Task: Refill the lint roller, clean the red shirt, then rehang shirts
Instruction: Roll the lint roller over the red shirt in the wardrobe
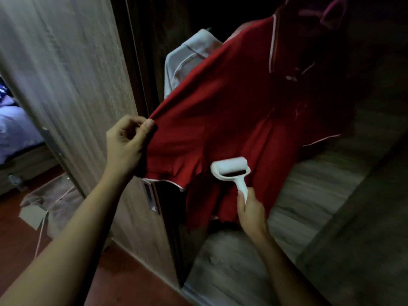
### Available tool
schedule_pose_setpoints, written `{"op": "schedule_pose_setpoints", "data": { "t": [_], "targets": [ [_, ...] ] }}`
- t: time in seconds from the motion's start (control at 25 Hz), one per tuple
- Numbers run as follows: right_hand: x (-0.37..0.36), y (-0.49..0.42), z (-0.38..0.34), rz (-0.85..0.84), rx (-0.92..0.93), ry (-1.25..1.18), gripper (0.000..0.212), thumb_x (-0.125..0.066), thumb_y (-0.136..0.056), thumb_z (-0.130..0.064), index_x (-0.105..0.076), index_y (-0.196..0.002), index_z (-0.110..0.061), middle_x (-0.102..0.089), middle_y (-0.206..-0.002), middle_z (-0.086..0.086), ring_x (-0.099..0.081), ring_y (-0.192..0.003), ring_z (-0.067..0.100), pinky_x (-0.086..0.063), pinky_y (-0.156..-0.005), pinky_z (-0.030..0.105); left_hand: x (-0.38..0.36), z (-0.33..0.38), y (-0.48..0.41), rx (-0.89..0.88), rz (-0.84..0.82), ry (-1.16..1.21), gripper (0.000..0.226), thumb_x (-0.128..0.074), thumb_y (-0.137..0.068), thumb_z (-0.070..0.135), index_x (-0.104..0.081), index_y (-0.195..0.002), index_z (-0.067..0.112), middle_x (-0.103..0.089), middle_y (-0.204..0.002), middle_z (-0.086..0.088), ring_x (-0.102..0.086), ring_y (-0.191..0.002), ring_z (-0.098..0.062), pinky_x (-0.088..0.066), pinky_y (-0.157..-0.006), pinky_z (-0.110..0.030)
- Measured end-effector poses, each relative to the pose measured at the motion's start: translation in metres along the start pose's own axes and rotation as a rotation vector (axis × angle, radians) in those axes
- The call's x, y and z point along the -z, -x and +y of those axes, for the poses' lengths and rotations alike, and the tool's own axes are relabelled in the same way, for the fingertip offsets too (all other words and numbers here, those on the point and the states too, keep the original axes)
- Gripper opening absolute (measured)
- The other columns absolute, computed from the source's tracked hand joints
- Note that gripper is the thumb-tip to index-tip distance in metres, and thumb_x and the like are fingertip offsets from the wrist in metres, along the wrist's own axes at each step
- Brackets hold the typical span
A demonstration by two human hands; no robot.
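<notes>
At the far left edge of the frame a bed [15, 131] with pale bedding shows past the wardrobe door [72, 74], which fills the upper left. Left of centre, the left hand [125, 144] pinches the side of the red shirt [231, 111] between thumb and fingers, pulling the cloth taut. The shirt hangs across the middle of the frame inside the wardrobe, with a white shirt [187, 60] behind it at upper centre. Lower right of centre, the right hand [250, 212] is closed around the handle of the white lint roller [230, 167], whose roll rests against the shirt's lower part.
</notes>
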State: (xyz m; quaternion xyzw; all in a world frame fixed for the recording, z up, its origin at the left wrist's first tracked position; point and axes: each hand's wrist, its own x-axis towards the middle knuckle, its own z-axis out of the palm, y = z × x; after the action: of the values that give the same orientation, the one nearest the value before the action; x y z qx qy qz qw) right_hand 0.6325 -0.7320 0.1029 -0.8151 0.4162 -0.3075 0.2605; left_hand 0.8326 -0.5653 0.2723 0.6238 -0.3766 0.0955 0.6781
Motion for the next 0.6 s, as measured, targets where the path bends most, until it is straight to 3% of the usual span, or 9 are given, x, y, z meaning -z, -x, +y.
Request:
{"op": "schedule_pose_setpoints", "data": {
  "t": [0.2,0.32,0.4,0.6],
  "targets": [
    [0.053,0.025,-0.019,0.152,-0.014,0.005,0.025,-0.042,-0.097,-0.025,-0.049,-0.098,-0.001,-0.064,-0.074,0.024,-0.061,-0.068,0.042,-0.034,-0.054,0.033,-0.02,-0.006,0.039,-0.003,-0.158,-0.029,0.016,-0.064,-0.086,0.023,-0.059,-0.073,0.03,-0.052,-0.059,0.003,-0.043,-0.054,0.005,-0.035,-0.054,-0.013],
    [0.078,0.055,-0.031,0.204,-0.064,0.019,0.024,-0.039,-0.097,-0.026,-0.047,-0.097,-0.003,-0.063,-0.074,0.02,-0.06,-0.068,0.04,-0.032,-0.053,0.033,-0.027,-0.002,0.063,-0.034,-0.314,-0.116,0.006,-0.06,-0.088,0.025,-0.062,-0.083,0.023,-0.06,-0.068,0.001,-0.053,-0.059,0.01,-0.038,-0.057,-0.005],
    [0.09,0.086,-0.04,0.254,-0.112,0.037,0.024,-0.039,-0.097,-0.025,-0.047,-0.098,-0.003,-0.063,-0.075,0.021,-0.06,-0.069,0.041,-0.03,-0.053,0.032,-0.027,0.002,0.084,-0.068,-0.466,-0.155,0.011,-0.059,-0.089,0.023,-0.065,-0.096,0.017,-0.066,-0.078,0.0,-0.057,-0.065,0.008,-0.039,-0.061,-0.002],
    [0.113,0.184,-0.044,0.355,-0.247,0.091,0.026,-0.039,-0.097,-0.026,-0.047,-0.1,-0.002,-0.065,-0.082,0.024,-0.061,-0.075,0.044,-0.036,-0.056,0.036,-0.032,0.012,0.158,-0.236,-0.781,-0.209,0.037,-0.056,-0.09,0.015,-0.054,-0.125,0.001,-0.063,-0.12,-0.018,-0.061,-0.109,-0.027,-0.036,-0.093,-0.02]
  ]
}}
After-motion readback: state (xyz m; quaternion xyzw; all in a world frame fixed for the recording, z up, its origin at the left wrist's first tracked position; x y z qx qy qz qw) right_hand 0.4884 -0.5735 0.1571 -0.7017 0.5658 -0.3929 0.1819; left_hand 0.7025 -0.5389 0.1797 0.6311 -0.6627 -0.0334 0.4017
